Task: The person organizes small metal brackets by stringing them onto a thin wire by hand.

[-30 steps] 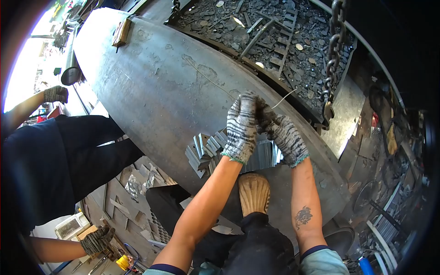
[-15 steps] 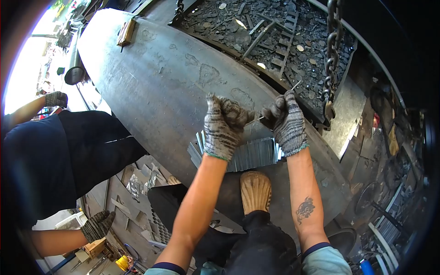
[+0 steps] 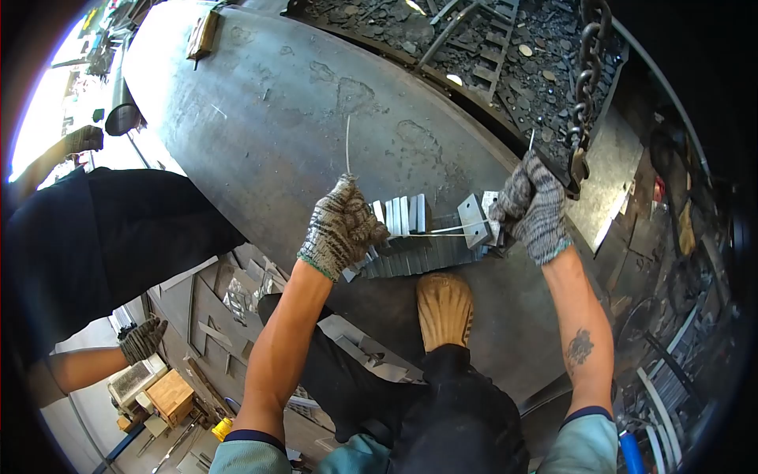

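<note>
My gloved left hand [image 3: 341, 221] is closed round a thin pale wire [image 3: 348, 146], whose end sticks up above the fist. Across the gap, my gloved right hand [image 3: 533, 207] grips wire too, with a short end poking out past the thumb. Two strands run between my hands over a row of small metal plates [image 3: 422, 257] standing on edge. At the row's right end, one plate with drilled holes [image 3: 474, 220] leans beside my right hand. Fingers of both gloves hide part of the wire and the row's ends.
Under the plates is a large steel sheet [image 3: 237, 118], with my tan shoe [image 3: 444, 310] on it. A wooden block [image 3: 203, 35] lies at its far left. A heavy chain [image 3: 586, 79] hangs by a scrap-filled bin [image 3: 545, 95]. Another person [image 3: 118, 245] in dark clothes is at left.
My hands have moved apart and lower, from close together above the plates to either end of the row. The wire now stretches across the plates. The camera view has shifted slightly.
</note>
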Demonstrator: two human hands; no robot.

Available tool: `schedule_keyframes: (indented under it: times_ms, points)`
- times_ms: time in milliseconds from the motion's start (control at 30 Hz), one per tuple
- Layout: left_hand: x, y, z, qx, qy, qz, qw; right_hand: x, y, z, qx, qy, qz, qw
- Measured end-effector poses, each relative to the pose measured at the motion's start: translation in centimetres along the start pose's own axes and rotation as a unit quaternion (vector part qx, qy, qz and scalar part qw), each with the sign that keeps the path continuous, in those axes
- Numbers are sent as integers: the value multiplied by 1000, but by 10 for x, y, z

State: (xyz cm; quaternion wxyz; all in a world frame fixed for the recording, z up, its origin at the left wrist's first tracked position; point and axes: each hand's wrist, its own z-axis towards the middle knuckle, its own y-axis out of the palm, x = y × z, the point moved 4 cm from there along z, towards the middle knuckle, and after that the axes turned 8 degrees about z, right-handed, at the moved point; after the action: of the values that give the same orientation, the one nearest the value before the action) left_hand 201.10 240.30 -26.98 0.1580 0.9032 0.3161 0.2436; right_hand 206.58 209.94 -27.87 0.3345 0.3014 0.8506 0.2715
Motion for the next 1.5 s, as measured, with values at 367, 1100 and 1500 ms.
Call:
schedule_keyframes:
  times_ms: [367, 1100, 1500]
  points:
    - [42, 120, 114, -93, 119, 750, 644, 74, 39, -120, -297, -375, -599, 642]
    - [5, 178, -99, -45, 594, 463, 656, 149, 152, 46, -95, 4, -661, 744]
    - [-194, 149, -6, -31, 559, 500, 661, 183, 150, 91, -259, 286, -604, 697]
